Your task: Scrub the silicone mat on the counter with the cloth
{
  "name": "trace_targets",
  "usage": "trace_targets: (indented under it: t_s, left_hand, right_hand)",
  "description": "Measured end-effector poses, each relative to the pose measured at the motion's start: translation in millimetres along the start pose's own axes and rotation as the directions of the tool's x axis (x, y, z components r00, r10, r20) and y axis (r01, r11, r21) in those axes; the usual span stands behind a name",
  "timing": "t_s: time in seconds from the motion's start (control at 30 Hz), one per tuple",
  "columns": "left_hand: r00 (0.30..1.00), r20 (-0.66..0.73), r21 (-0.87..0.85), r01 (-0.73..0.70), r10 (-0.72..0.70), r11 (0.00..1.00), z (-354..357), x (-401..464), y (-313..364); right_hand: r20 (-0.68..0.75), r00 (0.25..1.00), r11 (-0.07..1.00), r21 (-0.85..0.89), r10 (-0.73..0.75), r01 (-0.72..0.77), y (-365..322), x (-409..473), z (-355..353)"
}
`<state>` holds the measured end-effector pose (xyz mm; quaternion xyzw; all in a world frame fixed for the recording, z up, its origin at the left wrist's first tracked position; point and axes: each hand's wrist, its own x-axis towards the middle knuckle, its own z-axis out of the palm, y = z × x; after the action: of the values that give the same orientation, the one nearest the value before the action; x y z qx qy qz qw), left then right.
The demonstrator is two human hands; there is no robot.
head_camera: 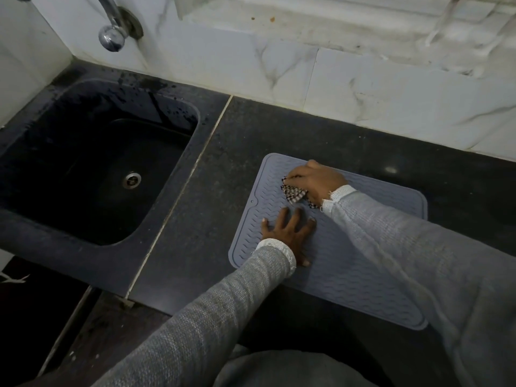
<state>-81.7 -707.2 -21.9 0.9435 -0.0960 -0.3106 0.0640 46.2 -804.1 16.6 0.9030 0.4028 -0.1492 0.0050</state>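
Note:
A grey-blue ribbed silicone mat [349, 275] lies flat on the dark counter [223, 191], right of the sink. My left hand [290, 233] presses on the mat's left part with its fingers spread flat. Near the mat's far left corner, my right hand [315, 181] grips a bunched checked cloth [293, 192] against the mat. Most of the cloth is hidden under that hand. Both arms wear grey knitted sleeves, and the right sleeve covers part of the mat.
A dark sink [92, 169] with a metal drain [131, 180] is set into the counter on the left. A chrome tap [113, 32] sticks out of the marble-tiled wall [363, 88] behind. The counter's front edge runs just below the mat.

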Motion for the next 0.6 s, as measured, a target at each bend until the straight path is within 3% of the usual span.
trace_targets:
  t_s: [0.2, 0.37, 0.6]
  left_hand:
    - [1.0, 0.019, 0.007, 0.014, -0.014, 1.0, -1, 0, 0]
    - [1.0, 0.014, 0.011, 0.0, 0.0, 1.0, -1, 1, -1]
    - [0.999, 0.031, 0.033, 0.015, -0.016, 0.999, -3, 1, 1]
  right_hand:
    - [0.01, 1.0, 0.995, -0.099, -0.007, 0.008, 16, -21, 27]
    - [0.166, 0.986, 0.976, -0.219, 0.028, 0.009, 43, -58, 25]
    - [0.04, 0.998, 0.993, -0.109, 0.058, -0.053, 1, -31, 12]
